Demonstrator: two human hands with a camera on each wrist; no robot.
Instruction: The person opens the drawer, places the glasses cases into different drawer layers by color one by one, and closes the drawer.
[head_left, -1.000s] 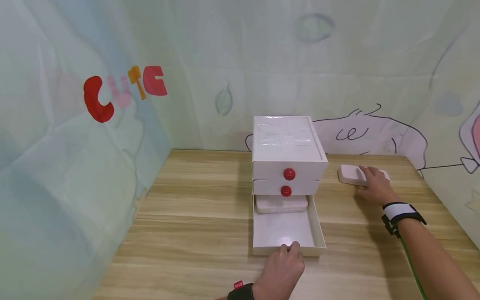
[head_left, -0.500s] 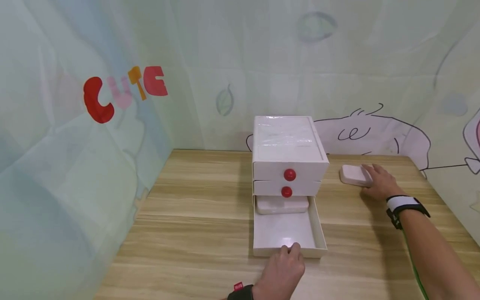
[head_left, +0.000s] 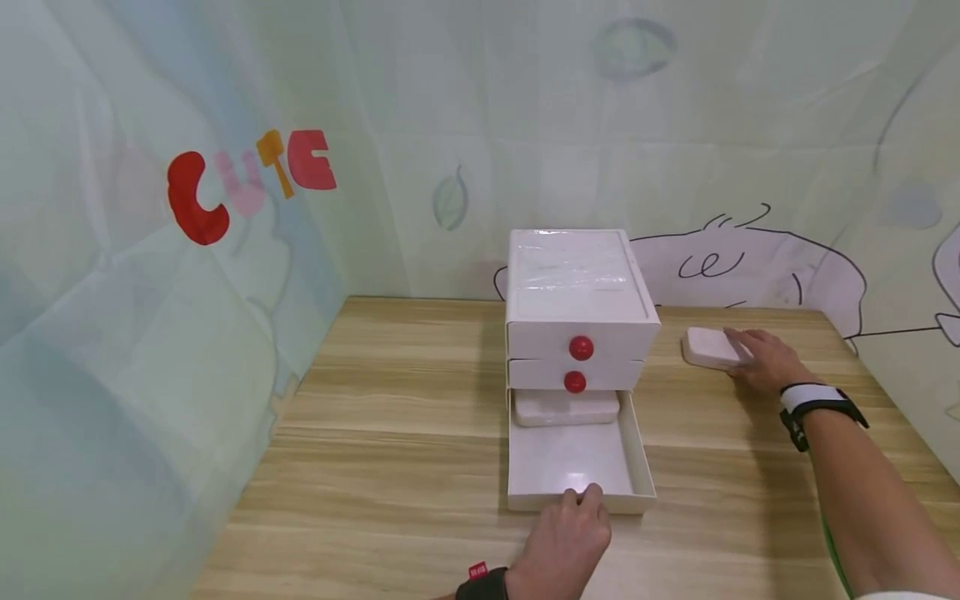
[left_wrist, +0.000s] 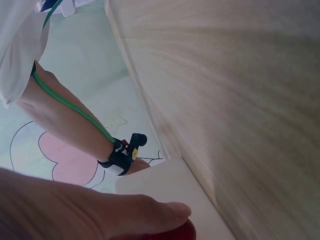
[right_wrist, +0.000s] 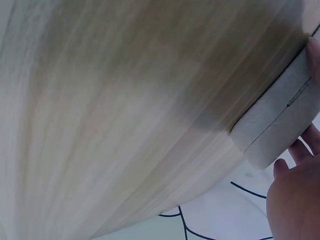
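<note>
A small white drawer cabinet [head_left: 573, 275] stands mid-table, its bottom drawer [head_left: 566, 458] pulled out. My left hand [head_left: 566, 537] is at the drawer's front; in the left wrist view its thumb presses on the drawer's red knob [left_wrist: 185, 231], pinching it. At the back of the drawer lies a flat, pale, rounded case [head_left: 566, 408], partly under the drawer above. To the right of the cabinet, my right hand [head_left: 768, 362] grips the right end of a similar pale case [head_left: 711, 347] on the table. The right wrist view shows this case's seam and small hinge, with fingers on both sides.
Two upper drawers with red knobs [head_left: 581, 347] are closed above the open one. The wooden table [head_left: 397, 433] meets a printed cloth backdrop [head_left: 420, 150] behind and at both sides. A green cable [left_wrist: 70, 105] runs along the right forearm.
My right hand has slid rightward along the pale case to its right end, uncovering more of the left part. My left hand stays at the drawer. The head view has shifted slightly.
</note>
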